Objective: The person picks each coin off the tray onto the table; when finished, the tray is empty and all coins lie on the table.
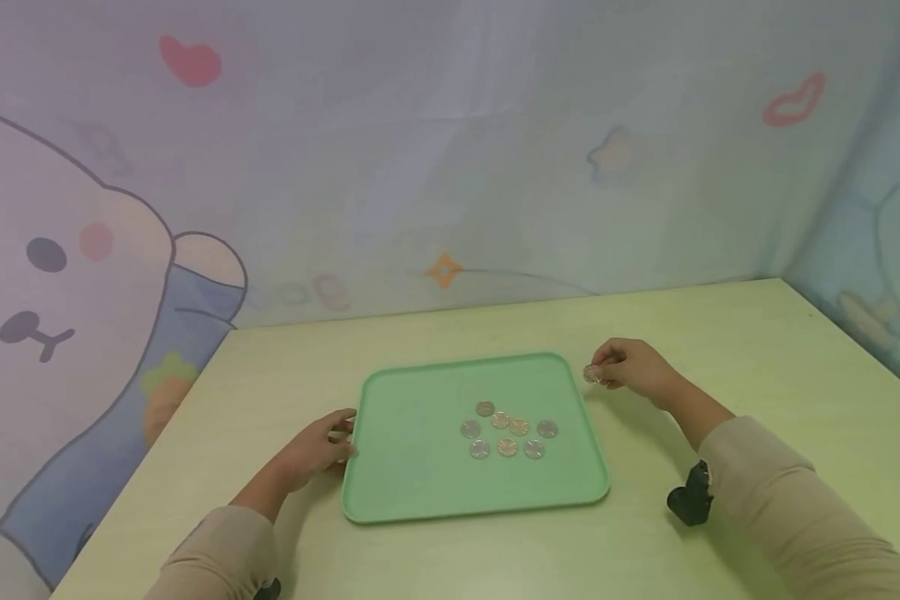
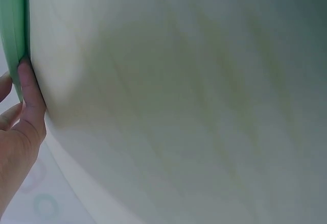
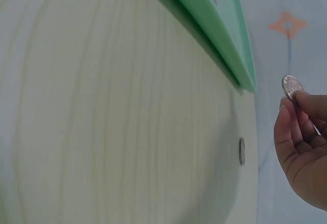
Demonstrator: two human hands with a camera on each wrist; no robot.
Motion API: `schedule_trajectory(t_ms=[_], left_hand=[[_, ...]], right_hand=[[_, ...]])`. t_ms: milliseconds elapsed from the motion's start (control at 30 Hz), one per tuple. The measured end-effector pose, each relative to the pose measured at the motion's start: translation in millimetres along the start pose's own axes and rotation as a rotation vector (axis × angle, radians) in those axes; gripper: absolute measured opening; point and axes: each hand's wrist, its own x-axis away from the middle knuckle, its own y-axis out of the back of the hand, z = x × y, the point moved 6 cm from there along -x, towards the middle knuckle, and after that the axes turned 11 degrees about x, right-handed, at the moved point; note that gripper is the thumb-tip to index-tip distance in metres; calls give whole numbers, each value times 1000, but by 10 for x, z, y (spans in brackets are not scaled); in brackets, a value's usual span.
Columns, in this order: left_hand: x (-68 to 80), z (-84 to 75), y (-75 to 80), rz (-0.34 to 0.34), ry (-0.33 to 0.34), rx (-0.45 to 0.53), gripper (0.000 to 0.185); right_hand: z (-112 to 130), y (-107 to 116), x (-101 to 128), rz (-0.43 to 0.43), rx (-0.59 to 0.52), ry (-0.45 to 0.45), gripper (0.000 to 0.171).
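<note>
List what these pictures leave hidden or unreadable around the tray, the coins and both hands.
- Coins on the tray, head view: too small to read faces or values.
- Green tray, right wrist view: cut off by the top edge; only one coin's rim shows.
- Left hand, left wrist view: cut off by the left edge; only some fingers at the tray rim show.
- Held coin in the right hand: fingers cover its lower part.

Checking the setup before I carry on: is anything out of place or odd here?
One coin lies alone on the table, off the tray, apart from the coins clustered there. The right hand pinches another coin beside the tray.
</note>
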Motion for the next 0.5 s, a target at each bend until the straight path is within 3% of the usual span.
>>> schedule_trajectory(t_ms=[500], left_hand=[[-19, -5, -5, -9, -5, 7, 55]], right_hand=[[-253, 359, 123, -78, 55, -54, 27]])
